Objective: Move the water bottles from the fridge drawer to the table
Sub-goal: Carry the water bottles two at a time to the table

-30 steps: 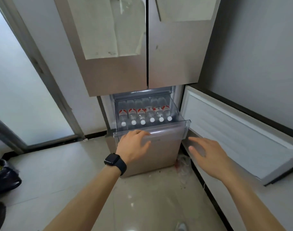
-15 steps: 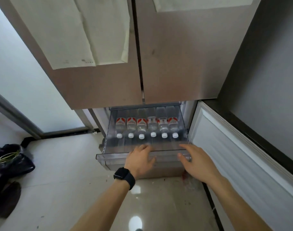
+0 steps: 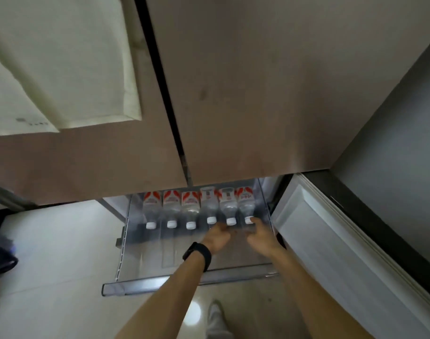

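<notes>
Six water bottles (image 3: 190, 204) flat in fridge drawer (image 3: 135, 286), caps toward its front

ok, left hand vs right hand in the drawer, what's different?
The left hand wears a black watch at the wrist; the right hand has a bare wrist. The left hand is by the fifth bottle from the left; the right hand is at the rightmost bottle, by its cap. Both are inside the open fridge drawer; blur hides any grip.

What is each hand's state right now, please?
Left hand: blurred at the bottles, cannot be told.
Right hand: blurred at the rightmost bottle, cannot be told.
</notes>
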Demonstrator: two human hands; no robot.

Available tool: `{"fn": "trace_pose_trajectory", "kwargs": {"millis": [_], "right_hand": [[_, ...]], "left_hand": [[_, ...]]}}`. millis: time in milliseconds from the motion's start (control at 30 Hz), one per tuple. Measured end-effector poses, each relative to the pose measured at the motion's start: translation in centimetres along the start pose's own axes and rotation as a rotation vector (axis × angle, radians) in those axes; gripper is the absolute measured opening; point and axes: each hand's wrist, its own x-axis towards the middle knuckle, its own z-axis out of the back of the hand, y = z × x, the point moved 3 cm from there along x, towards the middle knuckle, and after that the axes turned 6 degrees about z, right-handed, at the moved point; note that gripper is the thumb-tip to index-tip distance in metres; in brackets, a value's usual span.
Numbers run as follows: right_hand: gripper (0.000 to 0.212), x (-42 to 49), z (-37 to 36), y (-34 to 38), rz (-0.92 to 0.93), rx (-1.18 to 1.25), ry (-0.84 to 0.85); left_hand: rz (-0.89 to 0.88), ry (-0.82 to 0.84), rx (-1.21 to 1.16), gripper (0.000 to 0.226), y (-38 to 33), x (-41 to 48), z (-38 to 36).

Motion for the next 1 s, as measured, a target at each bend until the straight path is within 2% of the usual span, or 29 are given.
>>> {"fn": "trace_pose_trajectory", "kwargs": {"millis": [100,167,233,300,367,467,533,667,867,933,1000], "right_hand": [[0.031,2.4,-0.1,0.0,-0.063,0.162,-0.095],[0.041,3.3,-0.1,0.1,-0.105,0.275,-0.166],[0.050,5.3,-1.3,-2.0,-0.164,0.338,-0.151],[0.048,7.2,-2.6,-4.4,-0.200,0.398,-0.128],[0.044,6.0,-1.5,-2.2,-0.206,0.451,-0.138],[0.039,4.5,-0.2,0.7,-0.212,0.497,-0.127],[0.041,4.0,-0.2,1.2,-0.257,0.514,-0.073],[0.027,2.3,-0.1,2.1,-0.343,0.581,0.060],[0.028,-0.4,-0.9,1.1,-0.299,0.472,-0.012],[0.031,-1.6,-0.5,0.6,-0.243,0.346,-0.045],[0.046,-2.8,0.5,0.5,-0.175,0.261,-0.114]], "left_hand": [[0.013,-0.017,-0.113,0.036,-0.5,3.4,-0.2],[0.043,-0.042,-0.192,0.037,-0.6,5.2,-0.5],[0.106,-0.033,-0.363,0.023,-0.8,5.9,-0.7],[0.172,-0.035,-0.541,0.023,-0.8,6.3,-0.5],[0.201,-0.002,-0.616,0.029,-0.5,6.4,-0.5],[0.209,0.027,-0.586,0.035,-0.1,6.1,-0.1],[0.200,0.028,-0.515,0.039,0.1,5.7,0.2],[0.209,0.041,-0.435,0.045,0.6,4.1,0.3],[0.146,-0.073,-0.367,0.040,1.0,0.6,1.1],[0.136,-0.132,-0.257,0.052,1.5,-0.5,1.8],[0.124,-0.202,-0.191,0.071,2.0,-1.6,2.5]]}}
